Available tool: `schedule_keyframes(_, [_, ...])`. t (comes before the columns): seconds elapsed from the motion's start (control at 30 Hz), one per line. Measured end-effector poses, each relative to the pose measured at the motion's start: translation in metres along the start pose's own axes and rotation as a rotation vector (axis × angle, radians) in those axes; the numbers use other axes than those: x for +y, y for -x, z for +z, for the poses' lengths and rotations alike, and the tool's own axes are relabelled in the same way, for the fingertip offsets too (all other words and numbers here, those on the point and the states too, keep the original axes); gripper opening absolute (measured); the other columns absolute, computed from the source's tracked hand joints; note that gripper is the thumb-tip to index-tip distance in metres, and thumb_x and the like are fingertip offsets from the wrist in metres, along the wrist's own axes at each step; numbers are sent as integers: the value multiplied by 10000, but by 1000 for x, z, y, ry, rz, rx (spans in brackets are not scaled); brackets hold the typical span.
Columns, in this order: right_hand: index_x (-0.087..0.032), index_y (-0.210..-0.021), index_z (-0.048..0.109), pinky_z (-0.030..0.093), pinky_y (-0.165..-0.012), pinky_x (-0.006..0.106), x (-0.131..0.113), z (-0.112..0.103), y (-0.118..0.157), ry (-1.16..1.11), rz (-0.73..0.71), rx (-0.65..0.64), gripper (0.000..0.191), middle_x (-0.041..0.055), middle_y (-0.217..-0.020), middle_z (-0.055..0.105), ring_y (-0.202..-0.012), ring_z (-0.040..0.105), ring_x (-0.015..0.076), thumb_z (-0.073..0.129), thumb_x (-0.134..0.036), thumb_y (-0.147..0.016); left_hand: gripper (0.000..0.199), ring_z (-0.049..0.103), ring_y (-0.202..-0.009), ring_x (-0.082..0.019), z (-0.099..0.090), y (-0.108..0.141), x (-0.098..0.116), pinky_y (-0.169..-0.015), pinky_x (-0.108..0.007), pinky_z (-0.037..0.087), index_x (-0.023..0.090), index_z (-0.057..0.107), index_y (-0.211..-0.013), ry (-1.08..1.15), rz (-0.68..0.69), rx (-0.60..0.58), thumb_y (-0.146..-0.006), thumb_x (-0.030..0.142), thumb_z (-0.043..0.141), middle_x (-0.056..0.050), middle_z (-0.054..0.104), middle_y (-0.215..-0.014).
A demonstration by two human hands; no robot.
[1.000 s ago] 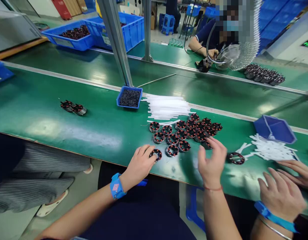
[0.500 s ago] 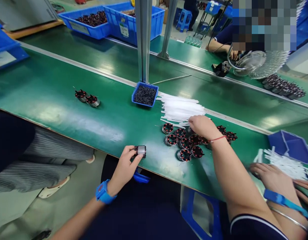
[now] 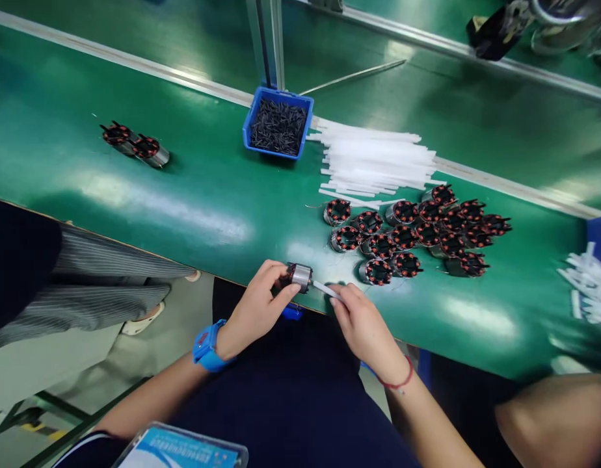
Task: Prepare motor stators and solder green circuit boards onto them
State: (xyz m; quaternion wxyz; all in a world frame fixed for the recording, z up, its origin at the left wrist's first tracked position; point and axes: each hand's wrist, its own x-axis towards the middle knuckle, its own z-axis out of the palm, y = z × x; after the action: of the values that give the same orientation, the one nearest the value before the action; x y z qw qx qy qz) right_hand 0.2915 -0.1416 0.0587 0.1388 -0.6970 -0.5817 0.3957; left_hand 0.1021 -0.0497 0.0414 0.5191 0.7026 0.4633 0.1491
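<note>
My left hand [image 3: 261,296] grips a motor stator [image 3: 299,277] lying on its side near the bench's front edge, its silver body between thumb and fingers. Pinched in my right hand [image 3: 361,318] is a white strip [image 3: 326,288], whose far end points at the stator's right end; whether it has entered cannot be told. Several wound stators [image 3: 402,237] with red and black tops stand grouped to the right. Behind them lies a pile of white strips [image 3: 373,159].
A blue bin [image 3: 303,133] of small black pieces stands behind, at a metal post [image 3: 266,45]. Two stators [image 3: 151,153] sit at the left. More white strips [image 3: 590,286] lie far right, near a co-worker's blurred arm [image 3: 559,416]. Another person's striped trousers [image 3: 110,273] show at left.
My right hand has come from the strip pile to the stator, now with a white strip. My left hand keeps its stator. The view has tilted down.
</note>
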Motion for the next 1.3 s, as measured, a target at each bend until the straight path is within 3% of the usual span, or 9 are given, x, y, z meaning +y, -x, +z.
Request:
schedule_keyframes(0.23, [-207, -1111, 584, 457, -792, 325, -4, -4, -30, 8, -101, -122, 275, 53, -954, 582, -874, 579, 191, 348, -264, -981, 216, 539, -830, -133, 0, 5, -5, -779, -279, 474, 203, 552, -1093, 11, -15, 11, -886, 264, 563, -30, 528, -1026])
schedule_keyframes(0.33, [-203, -1061, 593, 446, -785, 309, -7, -4, -38, -19, -169, -172, 263, 45, -921, 570, -856, 574, 180, 350, -265, -980, 219, 544, -939, -154, -7, 6, -6, -857, -292, 465, 196, 561, -1103, 9, 14, -33, -886, 225, 551, -46, 535, -1073])
schedule_keyframes(0.43, [-193, -1127, 557, 437, -791, 315, -7, -2, -40, -29, -198, -160, 269, 56, -949, 562, -862, 567, 184, 342, -239, -970, 241, 518, -1077, -166, -16, 6, -8, -968, -298, 417, 189, 572, -1111, 39, 60, -104, -888, 134, 500, -60, 529, -1148])
schedule_keyframes(0.57, [-191, -1123, 512, 425, -766, 315, -8, 4, -40, -80, -166, -118, 257, 62, -962, 572, -850, 566, 189, 324, -197, -947, 202, 538, -1037, -156, -18, 3, -10, -944, -280, 425, 171, 595, -1058, 82, 64, -103, -910, 133, 463, -63, 557, -1097])
schedule_keyframes(0.77, [-218, -957, 461, 365, -632, 290, -14, 4, -47, -122, -52, -196, 127, -4, -749, 537, -667, 501, 166, 339, -206, -924, 168, 555, -947, -145, -12, -1, -7, -854, -259, 445, 158, 607, -1014, 76, 52, -44, -901, 122, 488, -52, 580, -1011])
schedule_keyframes(0.97, [-211, -928, 512, 353, -684, 273, -11, 2, -50, -419, -10, -260, 115, -8, -806, 521, -736, 459, 147, 427, -288, -915, 145, 555, -862, -138, -5, 2, -8, -783, -261, 447, 158, 617, -914, 92, 93, 61, -909, 127, 475, -47, 576, -942])
schedule_keyframes(1.13, [-200, -790, 479, 263, -554, 234, -8, 14, -46, -729, 143, -215, 287, -55, -647, 338, -597, 291, 105, 519, -469, -880, 164, 513, -824, -156, 4, 6, -10, -765, -306, 423, 159, 601, -829, 32, 195, 222, -914, 141, 462, -50, 580, -876])
schedule_keyframes(1.3, [-192, -837, 508, 268, -540, 228, -10, 25, -40, -790, 210, -125, 295, -43, -671, 415, -596, 309, 101, 557, -482, -856, 140, 508, -800, -171, 9, 12, -11, -764, -355, 383, 173, 594, -821, -90, 302, 368, -889, 137, 478, -44, 613, -848])
